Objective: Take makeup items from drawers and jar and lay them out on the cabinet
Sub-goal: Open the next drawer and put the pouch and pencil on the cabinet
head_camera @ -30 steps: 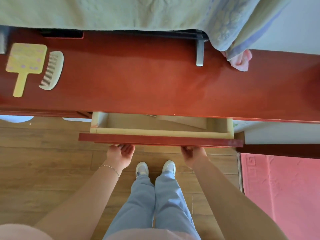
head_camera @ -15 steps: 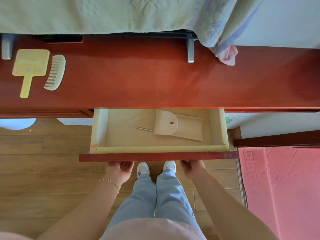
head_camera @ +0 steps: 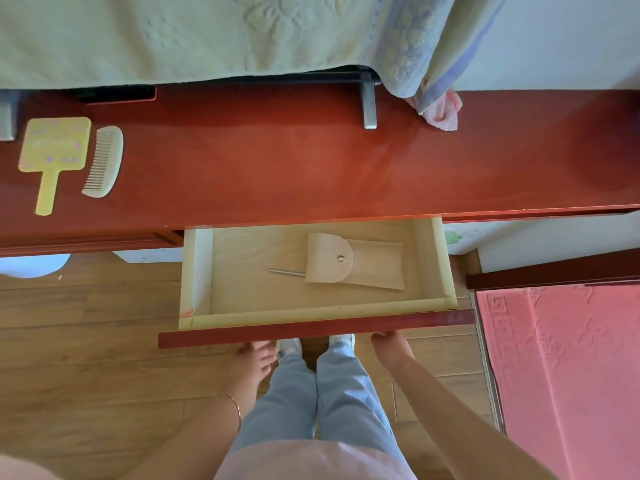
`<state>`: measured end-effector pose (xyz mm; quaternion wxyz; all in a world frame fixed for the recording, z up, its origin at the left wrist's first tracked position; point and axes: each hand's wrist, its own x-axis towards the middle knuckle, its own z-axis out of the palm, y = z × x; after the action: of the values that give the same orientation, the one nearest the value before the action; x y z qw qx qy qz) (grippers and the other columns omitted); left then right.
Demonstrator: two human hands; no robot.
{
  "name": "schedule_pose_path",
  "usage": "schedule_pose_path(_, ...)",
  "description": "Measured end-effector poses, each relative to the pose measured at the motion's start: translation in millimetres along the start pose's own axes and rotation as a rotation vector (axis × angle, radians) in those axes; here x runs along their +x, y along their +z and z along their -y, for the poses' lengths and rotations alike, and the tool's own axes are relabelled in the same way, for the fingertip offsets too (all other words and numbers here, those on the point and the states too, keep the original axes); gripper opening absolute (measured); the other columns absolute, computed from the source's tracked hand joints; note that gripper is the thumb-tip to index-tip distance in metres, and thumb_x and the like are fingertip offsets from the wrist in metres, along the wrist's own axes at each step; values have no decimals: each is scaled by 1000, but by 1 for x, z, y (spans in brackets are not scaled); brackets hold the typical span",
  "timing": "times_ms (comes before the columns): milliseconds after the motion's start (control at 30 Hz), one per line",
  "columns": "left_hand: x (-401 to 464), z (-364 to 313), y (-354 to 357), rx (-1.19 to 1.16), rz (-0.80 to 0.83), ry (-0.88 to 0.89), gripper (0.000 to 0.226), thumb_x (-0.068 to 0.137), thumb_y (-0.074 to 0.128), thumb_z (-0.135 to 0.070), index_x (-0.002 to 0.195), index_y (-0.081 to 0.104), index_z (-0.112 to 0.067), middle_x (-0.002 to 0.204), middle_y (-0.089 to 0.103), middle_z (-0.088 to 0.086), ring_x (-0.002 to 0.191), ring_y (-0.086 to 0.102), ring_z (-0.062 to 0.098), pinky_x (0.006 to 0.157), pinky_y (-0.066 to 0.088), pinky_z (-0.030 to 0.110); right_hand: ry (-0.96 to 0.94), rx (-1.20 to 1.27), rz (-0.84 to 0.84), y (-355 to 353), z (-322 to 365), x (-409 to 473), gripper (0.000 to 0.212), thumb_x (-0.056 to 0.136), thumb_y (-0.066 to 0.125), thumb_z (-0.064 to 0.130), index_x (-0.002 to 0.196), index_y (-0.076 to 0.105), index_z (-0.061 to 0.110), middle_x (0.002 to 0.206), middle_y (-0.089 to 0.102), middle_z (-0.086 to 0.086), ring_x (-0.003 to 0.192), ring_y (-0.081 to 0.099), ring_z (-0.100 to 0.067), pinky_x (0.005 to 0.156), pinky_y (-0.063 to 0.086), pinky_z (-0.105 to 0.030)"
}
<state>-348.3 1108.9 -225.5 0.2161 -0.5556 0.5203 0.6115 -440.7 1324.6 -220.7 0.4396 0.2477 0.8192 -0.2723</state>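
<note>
While pulled out beneath the red worktop [head_camera: 311,161], held in the pale drawer [head_camera: 195,271] a beige pouch [head_camera: 374,268], flat, long axis left to right, flap end leftward, metal pin [head_camera: 285,271] poking out. Far left on the worktop: hand mirror [head_camera: 52,150], comb [head_camera: 104,161]. Left grip [head_camera: 252,360] loosened under the drawer front; right grip [head_camera: 391,346] fingers hidden, unclear.

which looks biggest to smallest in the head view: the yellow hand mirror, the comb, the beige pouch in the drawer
1. beige pouch, though it lies nearer the camera than the cabinet top, so this is unsure
2. yellow hand mirror
3. comb
</note>
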Motion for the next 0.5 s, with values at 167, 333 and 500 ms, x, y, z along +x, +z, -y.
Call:
schedule_pose_path(167, -43, -16, 28, 883, 551, 403, 34, 100, 28, -31, 112, 59, -24, 111, 63, -10, 106, 56, 0, 90, 41, 15, -301, -513, 31, -21, -3, -38, 42, 93, 38, 21, 135, 40, 14, 127, 54, -8, 108, 56, -23, 74, 42, -26)
schedule_pose_path(333, -93, -74, 59, 809, 747, 620, 29, 97, 40, -31, 98, 67, -19, 101, 67, -11, 97, 57, -3, 90, 42, 19, -491, -559, 175, -62, 19, -88, 30, 96, 36, 29, 118, 57, 31, 109, 65, 7, 96, 61, -12, 78, 47, -24)
schedule_pose_path(500, -87, -130, 60, 546, 561, 671, 25, 97, 42, -30, 100, 66, -27, 92, 69, -13, 86, 60, -9, 84, 47, 14, -569, -135, -30, -103, 64, -92, 21, 94, 46, 30, 104, 62, 39, 91, 67, 11, 80, 60, 1, 58, 41, -14)
